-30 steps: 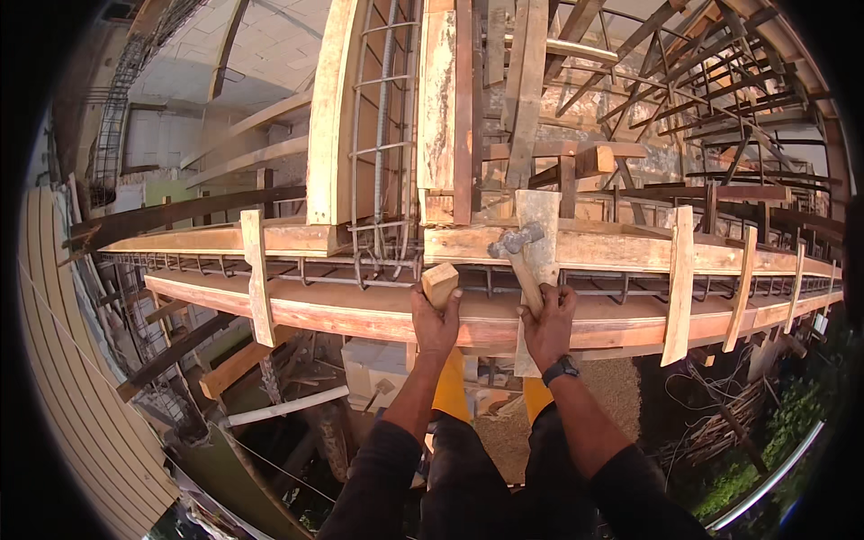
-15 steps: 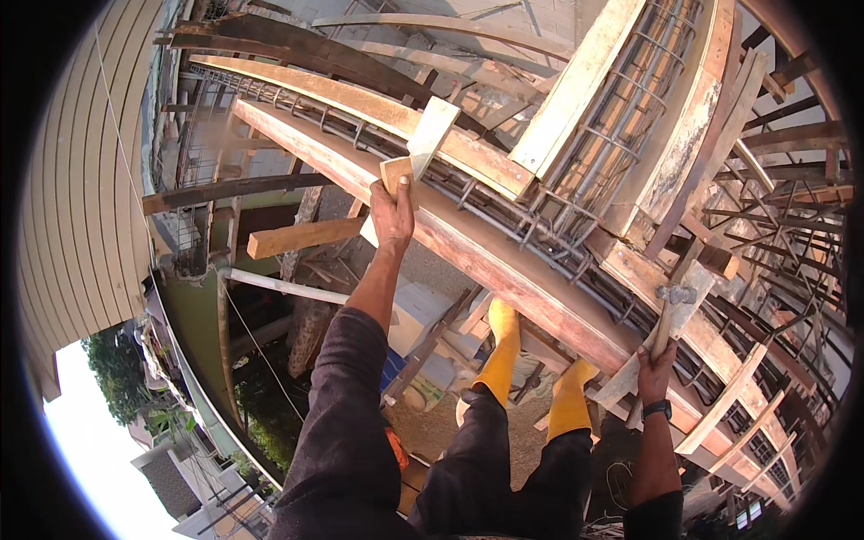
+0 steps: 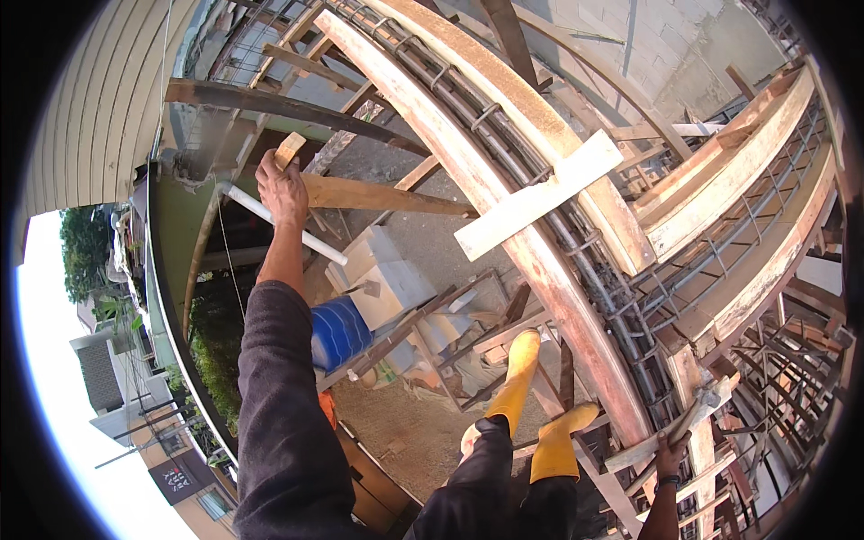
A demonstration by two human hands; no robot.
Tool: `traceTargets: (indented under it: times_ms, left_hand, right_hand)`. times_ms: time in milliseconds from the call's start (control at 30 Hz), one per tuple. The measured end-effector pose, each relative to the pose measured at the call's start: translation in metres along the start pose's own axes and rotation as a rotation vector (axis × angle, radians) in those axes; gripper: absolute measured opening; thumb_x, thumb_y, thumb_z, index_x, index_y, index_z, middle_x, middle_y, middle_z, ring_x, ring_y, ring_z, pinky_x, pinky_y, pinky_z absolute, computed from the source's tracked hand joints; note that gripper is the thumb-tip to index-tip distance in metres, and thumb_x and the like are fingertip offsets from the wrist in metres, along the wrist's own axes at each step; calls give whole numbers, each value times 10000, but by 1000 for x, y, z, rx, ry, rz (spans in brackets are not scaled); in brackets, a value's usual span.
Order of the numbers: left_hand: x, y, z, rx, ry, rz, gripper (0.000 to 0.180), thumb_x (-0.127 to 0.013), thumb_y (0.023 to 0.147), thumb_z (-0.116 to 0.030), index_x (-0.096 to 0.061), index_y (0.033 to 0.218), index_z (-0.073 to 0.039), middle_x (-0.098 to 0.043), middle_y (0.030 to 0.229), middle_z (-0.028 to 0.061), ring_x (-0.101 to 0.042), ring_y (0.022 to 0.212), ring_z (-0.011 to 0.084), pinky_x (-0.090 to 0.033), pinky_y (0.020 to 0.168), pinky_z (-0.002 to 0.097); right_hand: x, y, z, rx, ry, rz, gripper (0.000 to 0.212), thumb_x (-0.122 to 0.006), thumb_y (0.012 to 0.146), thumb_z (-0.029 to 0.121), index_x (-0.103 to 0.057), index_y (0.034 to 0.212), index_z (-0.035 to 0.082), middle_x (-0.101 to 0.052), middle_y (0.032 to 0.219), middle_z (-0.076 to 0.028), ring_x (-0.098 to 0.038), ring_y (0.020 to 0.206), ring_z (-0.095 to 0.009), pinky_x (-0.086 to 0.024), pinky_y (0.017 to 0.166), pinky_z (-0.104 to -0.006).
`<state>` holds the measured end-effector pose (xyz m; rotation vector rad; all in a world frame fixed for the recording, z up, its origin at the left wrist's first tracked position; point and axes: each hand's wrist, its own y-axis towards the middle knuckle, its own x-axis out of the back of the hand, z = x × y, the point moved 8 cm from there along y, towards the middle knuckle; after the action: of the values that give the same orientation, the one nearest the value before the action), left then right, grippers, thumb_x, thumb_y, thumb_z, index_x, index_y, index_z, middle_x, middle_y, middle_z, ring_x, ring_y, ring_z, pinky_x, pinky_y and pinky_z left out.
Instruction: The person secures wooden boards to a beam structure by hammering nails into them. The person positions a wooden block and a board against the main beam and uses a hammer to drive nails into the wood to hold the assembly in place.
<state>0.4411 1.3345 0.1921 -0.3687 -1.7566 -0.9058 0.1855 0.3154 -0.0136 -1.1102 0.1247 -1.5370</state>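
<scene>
My left hand [image 3: 284, 191] is stretched out to the left, its fingers closed around a small wooden block [image 3: 290, 150]. Right beside that hand is the near end of a wooden beam [image 3: 378, 196], which runs toward the formwork; whether I touch it is hidden. My right hand [image 3: 670, 457], low on the right, grips a hammer [image 3: 693, 416] by its handle, the head lying against pale wood. A pale wooden strip [image 3: 540, 193] lies across the long formwork board [image 3: 549, 270] and the plank beyond it. Between these two run steel reinforcing bars [image 3: 576, 236].
My yellow boots [image 3: 517, 373] stand among timbers. Below are a blue drum [image 3: 340, 333], a pale box [image 3: 387, 283] and sandy ground. A white pipe [image 3: 283, 225] slants under my left arm. Curved formwork with rebar [image 3: 733, 238] fills the right, above many wooden props [image 3: 787, 396].
My left hand has left the pale strip on the formwork and moved left with the small wooden block. The view has turned and shifted. My right hand still holds the hammer.
</scene>
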Motion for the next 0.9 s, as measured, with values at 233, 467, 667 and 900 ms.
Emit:
traceTargets:
  times_ms: [233, 467, 667, 900]
  left_hand:
    - [-36, 16, 44, 86, 41, 109, 550, -611, 986, -421, -441, 1433, -150, -547, 1370, 179, -502, 1291, 418, -355, 1069, 564]
    - [-62, -56, -142, -216, -548, 355, 516, -683, 943, -438, -608, 1235, -20, -660, 1079, 213, -630, 1033, 350, -485, 919, 466]
    - [-92, -148, -306, -406, -506, 638, 469, -735, 882, -391, -618, 1142, -18, -679, 1004, 209, -631, 992, 387, -491, 879, 505]
    - [-132, -171, -307, -554, -304, 685, 522, -789, 833, -378, -619, 1188, -34, -670, 1088, 216, -634, 1026, 406, -506, 888, 495]
  right_hand:
    - [-1, 5, 18, -53, -37, 93, 524, -729, 897, 146, -367, 1266, 56, -535, 996, -84, -565, 816, -174, -512, 599, -310]
    - [-4, 10, 11, -116, -68, 127, 427, -701, 915, 47, -352, 1148, 126, -485, 906, -22, -545, 702, -134, -529, 533, -308]
    - [1, 5, 5, -146, -39, 113, 455, -730, 878, 64, -357, 1136, 92, -518, 980, -81, -610, 802, -182, -593, 565, -319]
    - [-5, 0, 23, -159, -66, 137, 571, -736, 894, 118, -337, 1302, 90, -517, 992, -54, -578, 771, -153, -577, 552, -307]
